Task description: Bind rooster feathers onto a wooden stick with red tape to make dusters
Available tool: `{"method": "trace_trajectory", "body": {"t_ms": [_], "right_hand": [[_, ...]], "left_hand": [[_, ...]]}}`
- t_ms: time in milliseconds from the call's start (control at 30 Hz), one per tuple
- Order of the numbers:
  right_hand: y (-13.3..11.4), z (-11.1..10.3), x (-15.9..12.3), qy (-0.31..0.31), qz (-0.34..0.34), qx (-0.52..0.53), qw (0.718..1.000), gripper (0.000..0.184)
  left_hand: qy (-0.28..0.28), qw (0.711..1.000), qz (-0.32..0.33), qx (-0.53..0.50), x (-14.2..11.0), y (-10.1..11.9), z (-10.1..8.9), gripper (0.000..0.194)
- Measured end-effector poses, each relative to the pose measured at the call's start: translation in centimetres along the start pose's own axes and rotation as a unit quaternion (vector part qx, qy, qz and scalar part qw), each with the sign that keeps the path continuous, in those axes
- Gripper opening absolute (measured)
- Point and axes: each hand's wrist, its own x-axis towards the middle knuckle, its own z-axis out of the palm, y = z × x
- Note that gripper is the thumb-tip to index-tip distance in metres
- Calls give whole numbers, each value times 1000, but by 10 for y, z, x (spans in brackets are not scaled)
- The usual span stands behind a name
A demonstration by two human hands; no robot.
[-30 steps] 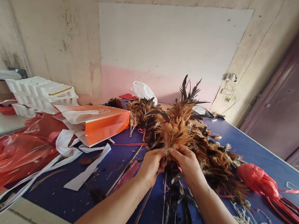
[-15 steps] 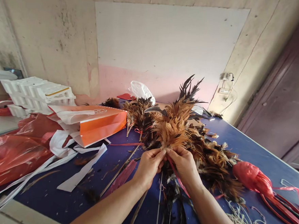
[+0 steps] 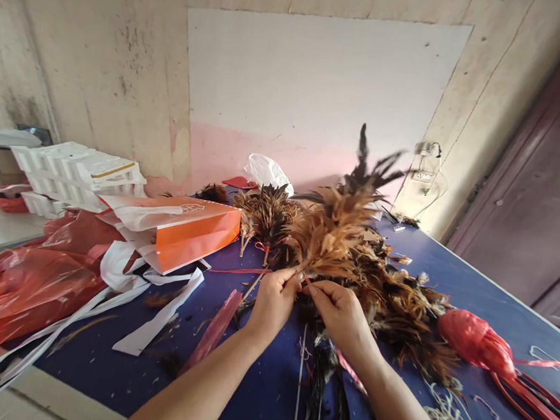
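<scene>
Taking the hands as the clock's centre, glossy, slender black feathers point(image 3: 319, 373) lie at six o'clock on the smooth blue table point(image 3: 267, 388), with a loose tangle of thin pale string point(image 3: 455, 414) at four. The left hand point(image 3: 275, 302) is pinched on the base of a fluffy rust-brown feather bundle point(image 3: 326, 239), black-tipped and leaning toward one o'clock; the right hand point(image 3: 342, 310), close beside it, pinches a thin pinkish-red plastic strip point(image 3: 308, 280) there. A rounded red plastic-twine ball point(image 3: 475, 337) sits at three, a creased orange-and-white paper bag point(image 3: 199, 233) at ten, and farther off, crumpled translucent white plastic point(image 3: 270, 171) at eleven.
</scene>
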Motion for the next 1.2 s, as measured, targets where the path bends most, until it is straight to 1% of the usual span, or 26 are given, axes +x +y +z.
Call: {"method": "trace_trajectory", "body": {"t_ms": [67, 133, 167, 233, 300, 367, 433, 500, 533, 600, 733, 833, 900, 933, 967, 1000, 1033, 1067, 1100, 1133, 1167, 1200], "right_hand": [[-11, -1, -5, 9, -64, -65, 996, 25], [-23, -3, -7, 13, -106, -113, 988, 28], [-29, -7, -6, 9, -120, -140, 983, 29], [-41, -17, 0, -12, -143, -216, 966, 28], [-53, -33, 14, -60, -160, -321, 931, 27], [-62, -49, 32, -130, -173, -418, 882, 26], [-66, -61, 50, -203, -172, -474, 839, 22], [-64, -67, 63, -278, -138, -488, 816, 19], [-62, -68, 67, -308, -116, -486, 809, 18], [-57, -65, 70, -342, -82, -484, 801, 16], [-48, -56, 69, -347, -63, -493, 795, 15], [-50, -48, 73, -353, -61, -514, 780, 10], [-57, -45, 77, -334, -83, -534, 772, 8], [-63, -46, 78, -304, -113, -537, 779, 7], [-71, -48, 78, -257, -154, -526, 796, 8], [-80, -53, 76, -198, -199, -498, 820, 10], [-89, -60, 71, -130, -246, -453, 847, 13], [-98, -69, 64, -66, -274, -394, 875, 16], [-104, -79, 56, -12, -282, -335, 899, 17], [-108, -90, 46, 34, -274, -286, 918, 17], [-107, -101, 36, 72, -245, -254, 933, 17], [-100, -112, 27, 116, -212, -225, 944, 18]], "left_hand": [[-3, 997, 59, 46, 1, 1, -3, 20], [4, 991, 89, 96, -1, 0, -3, 18], [-1, 986, 106, 132, -2, -1, -3, 19], [-42, 960, 155, 228, -7, -2, -1, 23], [-100, 917, 210, 324, -13, 0, 2, 27], [-146, 875, 251, 387, -18, 3, 4, 28], [-179, 847, 281, 414, -22, 6, 5, 29], [-206, 829, 305, 421, -25, 8, 7, 30], [-213, 825, 313, 421, -26, 8, 7, 30], [-215, 824, 314, 420, -28, 7, 9, 27], [-200, 847, 295, 393, -31, 5, 12, 31], [-227, 866, 287, 342, -31, 4, 14, 27], [-221, 893, 262, 293, -29, 3, 15, 24], [-206, 911, 243, 263, -27, 3, 14, 24], [-186, 930, 219, 231, -23, 2, 13, 23], [-160, 949, 189, 197, -19, 1, 11, 23], [-132, 966, 154, 162, -15, 0, 9, 22], [-104, 980, 113, 124, -10, 0, 6, 21], [-78, 992, 66, 79, -5, 1, 3, 20], [-58, 998, 15, 27, 0, 1, 0, 21], [-44, 998, -37, -31, 4, 2, -3, 21], [-35, 991, -87, -92, 7, 4, -5, 21]]}}
